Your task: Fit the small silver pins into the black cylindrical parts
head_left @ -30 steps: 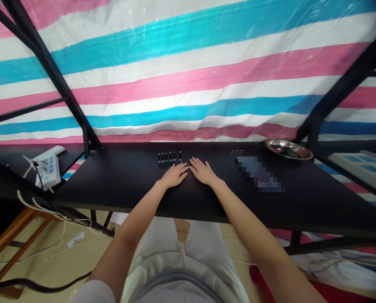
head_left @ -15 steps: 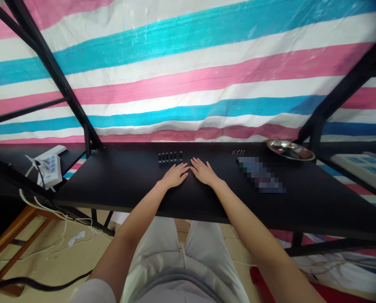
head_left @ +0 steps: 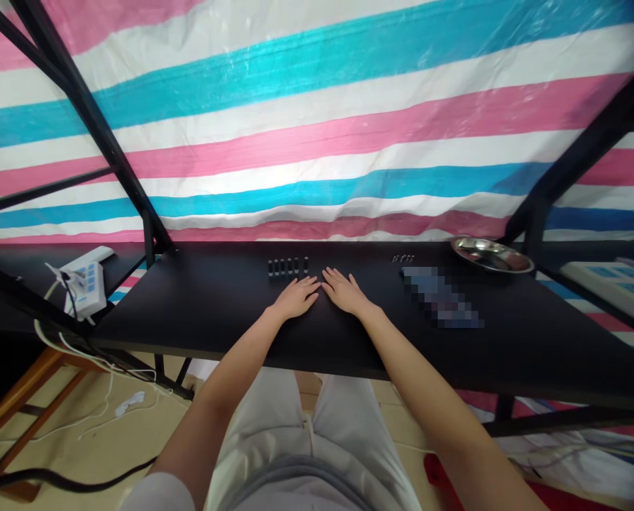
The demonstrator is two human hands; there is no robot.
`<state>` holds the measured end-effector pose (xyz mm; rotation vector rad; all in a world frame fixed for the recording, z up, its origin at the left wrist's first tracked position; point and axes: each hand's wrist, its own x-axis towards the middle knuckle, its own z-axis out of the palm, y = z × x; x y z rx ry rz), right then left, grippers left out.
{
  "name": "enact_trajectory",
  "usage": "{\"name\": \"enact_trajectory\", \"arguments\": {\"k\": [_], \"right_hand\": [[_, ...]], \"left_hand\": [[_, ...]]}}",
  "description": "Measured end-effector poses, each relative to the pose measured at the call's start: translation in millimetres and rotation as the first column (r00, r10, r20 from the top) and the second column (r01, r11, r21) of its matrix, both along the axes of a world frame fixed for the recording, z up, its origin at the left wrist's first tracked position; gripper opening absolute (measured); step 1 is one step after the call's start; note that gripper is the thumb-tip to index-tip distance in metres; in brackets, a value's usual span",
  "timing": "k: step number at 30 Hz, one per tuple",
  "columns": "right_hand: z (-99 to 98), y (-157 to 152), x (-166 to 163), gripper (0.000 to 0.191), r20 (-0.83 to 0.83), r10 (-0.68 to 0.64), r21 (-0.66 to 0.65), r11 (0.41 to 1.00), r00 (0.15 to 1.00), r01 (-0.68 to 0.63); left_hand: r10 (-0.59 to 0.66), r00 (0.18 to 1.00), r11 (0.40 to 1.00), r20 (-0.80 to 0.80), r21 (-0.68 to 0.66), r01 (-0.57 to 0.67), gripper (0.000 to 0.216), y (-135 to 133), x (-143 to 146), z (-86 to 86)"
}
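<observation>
Both hands flat on the dark surface (head_left: 200, 312), palms down, fingers spread, grip open and empty: left hand (head_left: 294, 298) and right hand (head_left: 345, 292) side by side, index fingertips almost touching. Just beyond the left fingertips, a short row of small black upright pieces (head_left: 288, 267), standing close together near the far edge of the surface. Further right, a second, smaller cluster of tiny pieces (head_left: 403, 257), too small to tell apart. Near that, a blurred flat item (head_left: 442, 298) and a shallow steel dish (head_left: 491, 253) at the far right corner. Off to the left, a white power strip (head_left: 84, 280) with trailing cables.

Risks as judged from here: upright pieces so narrow and so tightly spaced likely to topple in a chain if brushed by a reaching fingertip; black on black, so easily lost to sight once fallen. Far edge close behind the row, so a nudge forward possibly enough to send one off the back. A pinch on one piece liable to drag its neighbour along. A wide sweep of the right forearm apt to scatter the smaller cluster.
</observation>
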<state>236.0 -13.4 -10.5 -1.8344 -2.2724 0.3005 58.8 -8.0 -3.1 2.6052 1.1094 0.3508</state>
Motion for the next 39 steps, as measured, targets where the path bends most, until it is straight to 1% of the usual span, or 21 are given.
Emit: {"name": "enact_trajectory", "arguments": {"k": [10,18,32,34,36,39], "right_hand": [[-2.5,1.3,1.3,0.053,-0.014,0.006,0.002,1.000,1.000,-0.006],[-3.4,1.8,1.3,0.053,-0.013,0.003,0.004,1.000,1.000,-0.003],[-3.8,2.3,1.8,0.052,-0.018,0.008,0.004,1.000,1.000,-0.008],[-3.6,2.0,1.6,0.052,-0.023,0.008,0.006,1.000,1.000,-0.008],[-3.3,1.7,1.4,0.052,-0.025,0.007,0.009,1.000,1.000,-0.007],[-2.7,1.2,1.4,0.052,-0.032,0.009,0.015,1.000,0.999,-0.008]], "left_hand": [[0.000,1.000,1.000,0.009,0.006,0.000,0.044,-0.3,-0.4,0.1],[0.005,1.000,1.000,-0.025,0.007,-0.005,0.044,-1.9,0.0,2.5],[0.003,1.000,1.000,-0.007,0.007,-0.003,0.043,-1.7,-0.7,1.7],[0.003,0.999,1.000,0.033,0.027,-0.004,0.041,-2.6,-1.2,2.3],[0.016,0.993,0.997,0.121,0.078,-0.025,0.040,-4.4,-1.4,4.7],[0.092,0.957,0.975,0.275,0.170,-0.143,0.045,-7.1,0.0,11.0]]}}
